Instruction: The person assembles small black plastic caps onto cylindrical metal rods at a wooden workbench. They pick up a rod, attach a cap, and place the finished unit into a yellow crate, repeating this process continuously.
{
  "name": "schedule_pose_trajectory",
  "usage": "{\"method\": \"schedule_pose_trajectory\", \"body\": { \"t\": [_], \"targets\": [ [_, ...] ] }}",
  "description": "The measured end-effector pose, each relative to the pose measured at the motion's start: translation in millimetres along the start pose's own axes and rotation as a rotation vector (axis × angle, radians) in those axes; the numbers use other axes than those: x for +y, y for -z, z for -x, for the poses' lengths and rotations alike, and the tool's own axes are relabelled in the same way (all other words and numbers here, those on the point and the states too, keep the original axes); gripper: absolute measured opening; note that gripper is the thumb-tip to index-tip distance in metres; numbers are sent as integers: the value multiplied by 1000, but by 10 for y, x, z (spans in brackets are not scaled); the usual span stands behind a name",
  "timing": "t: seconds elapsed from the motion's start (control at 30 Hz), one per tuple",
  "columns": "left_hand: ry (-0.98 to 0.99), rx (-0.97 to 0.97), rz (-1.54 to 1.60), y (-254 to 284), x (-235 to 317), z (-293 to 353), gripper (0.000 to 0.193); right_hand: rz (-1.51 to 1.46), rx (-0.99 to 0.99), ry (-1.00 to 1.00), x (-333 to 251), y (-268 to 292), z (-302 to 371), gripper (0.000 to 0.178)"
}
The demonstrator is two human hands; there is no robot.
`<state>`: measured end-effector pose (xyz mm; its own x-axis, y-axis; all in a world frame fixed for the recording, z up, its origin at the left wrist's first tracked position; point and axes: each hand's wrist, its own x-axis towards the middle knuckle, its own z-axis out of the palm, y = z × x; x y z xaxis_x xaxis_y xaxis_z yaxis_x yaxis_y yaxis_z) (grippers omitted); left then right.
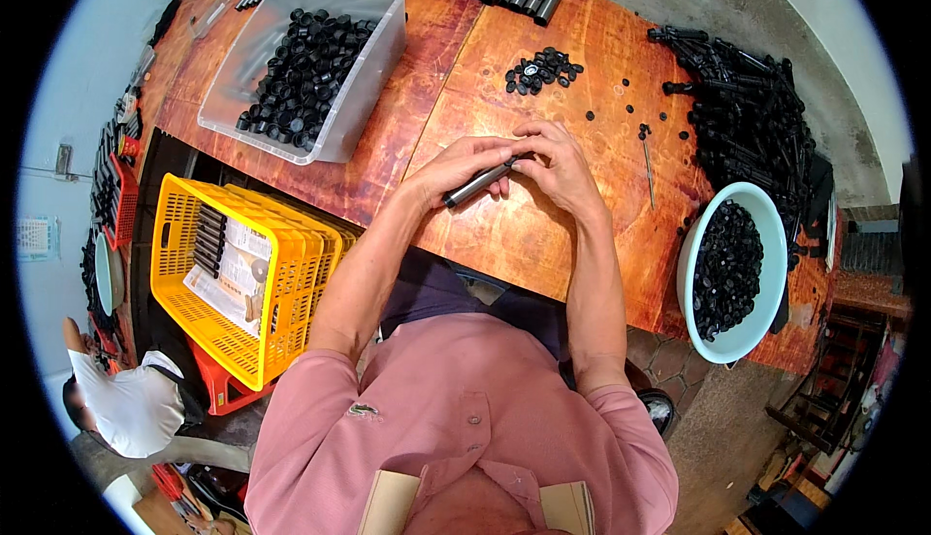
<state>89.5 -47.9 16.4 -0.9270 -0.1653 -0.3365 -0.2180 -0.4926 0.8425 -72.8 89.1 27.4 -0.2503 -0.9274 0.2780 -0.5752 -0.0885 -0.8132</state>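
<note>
- Both hands meet over the middle of the wooden tabletop (456, 60), closed together on one short dark tube (479, 184).
- Left hand (464, 168) steadies the tube's lower end; right hand (561, 168) pinches its upper tip, likely to work that end.
- Loose pile of small black caps (541, 69) lies just beyond the hands, within reach.
- White bowl (687, 256) of black parts sits to the right; clear bin (383, 60) and yellow crate (291, 283) to the left.

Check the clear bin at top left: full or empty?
Partly full. The clear bin holds a heap of black caps over its floor, well below the rim; the near wall is bare above them.
</note>
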Motion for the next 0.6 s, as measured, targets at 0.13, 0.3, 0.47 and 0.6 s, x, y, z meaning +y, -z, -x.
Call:
{"method": "schedule_pose_trajectory", "body": {
  "t": [0.13,0.3,0.47,0.6],
  "targets": [
    [-25,1,-65,-25,-54,-17,44,-76,-13,-27,3,-19,4,20],
    [-29,-13,20,-11,-51,-7,40,-262,-51,-92,-60,7,-7,20],
    [-34,-78,211,0,-54,-17,37,-686,-4,-260,-76,8,-2,24],
    [-30,-31,263,-41,-67,-5,34,-766,-39,-351,-104,39,2,27]
  ]
}}
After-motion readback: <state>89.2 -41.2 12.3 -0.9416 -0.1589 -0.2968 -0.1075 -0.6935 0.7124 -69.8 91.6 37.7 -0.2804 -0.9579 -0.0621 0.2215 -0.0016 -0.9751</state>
